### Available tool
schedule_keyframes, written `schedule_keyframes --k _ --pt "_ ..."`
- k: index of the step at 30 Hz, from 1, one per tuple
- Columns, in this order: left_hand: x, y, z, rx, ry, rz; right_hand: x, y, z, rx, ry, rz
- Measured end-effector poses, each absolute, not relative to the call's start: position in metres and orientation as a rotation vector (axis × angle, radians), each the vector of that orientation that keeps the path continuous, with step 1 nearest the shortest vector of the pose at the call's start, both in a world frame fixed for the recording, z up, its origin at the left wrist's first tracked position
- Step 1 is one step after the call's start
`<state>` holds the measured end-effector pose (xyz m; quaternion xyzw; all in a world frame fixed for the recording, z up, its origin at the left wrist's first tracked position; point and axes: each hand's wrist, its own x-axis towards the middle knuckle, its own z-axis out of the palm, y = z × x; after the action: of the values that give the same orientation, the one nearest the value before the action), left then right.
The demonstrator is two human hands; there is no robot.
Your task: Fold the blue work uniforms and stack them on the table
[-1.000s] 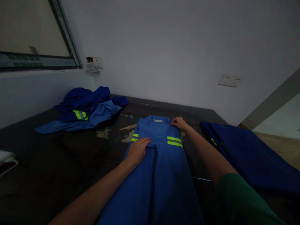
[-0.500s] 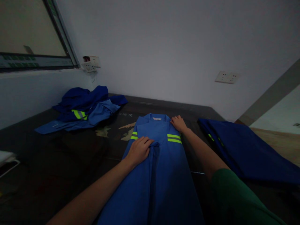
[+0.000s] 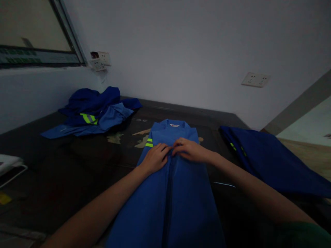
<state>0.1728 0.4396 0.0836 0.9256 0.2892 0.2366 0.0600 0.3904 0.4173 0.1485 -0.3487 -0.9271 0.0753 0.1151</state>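
A light-blue work jacket (image 3: 191,199) lies lengthwise in front of me, its collar and white label at the far end. Yellow-green stripes show at its left; those at its right are covered by my right hand. A dark gap runs down its middle between two lengths of cloth. My left hand (image 3: 156,159) is closed on the cloth at the top of this gap. Beside it, fingertips nearly meeting, my right hand (image 3: 190,150) pinches the cloth from the other side. Its fingers are bent, and the exact grip is partly hidden.
The jacket rests on a dark table (image 3: 77,172). Crumpled blue clothes (image 3: 95,103) lie at the back left, a folded dark-blue garment (image 3: 266,155) at the right. A white object (image 3: 10,163) sits at the left edge. Behind stands a wall with sockets (image 3: 256,79).
My right hand has left the collar's right side and come down and inward to the jacket's middle, next to my left hand. My left hand has stayed at the gap. The view has shifted slightly.
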Motion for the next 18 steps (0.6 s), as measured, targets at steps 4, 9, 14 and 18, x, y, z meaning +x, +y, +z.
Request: schedule_keyframes --k 4,9,14,18 --pt "0.171 0.44 0.084 2.782 0.881 0.685 0.38 0.405 0.157 -1.065 -2.984 -0.043" --pt "0.169 0.439 0.089 2.855 0.909 0.539 0.38 0.42 0.167 -1.162 -3.035 0.12" --pt "0.169 0.434 0.099 2.981 0.899 0.453 0.387 0.439 0.162 -1.178 -2.877 0.642" --pt "0.172 0.425 0.109 3.009 0.922 0.328 0.39 0.447 0.151 -1.173 -2.693 0.873"
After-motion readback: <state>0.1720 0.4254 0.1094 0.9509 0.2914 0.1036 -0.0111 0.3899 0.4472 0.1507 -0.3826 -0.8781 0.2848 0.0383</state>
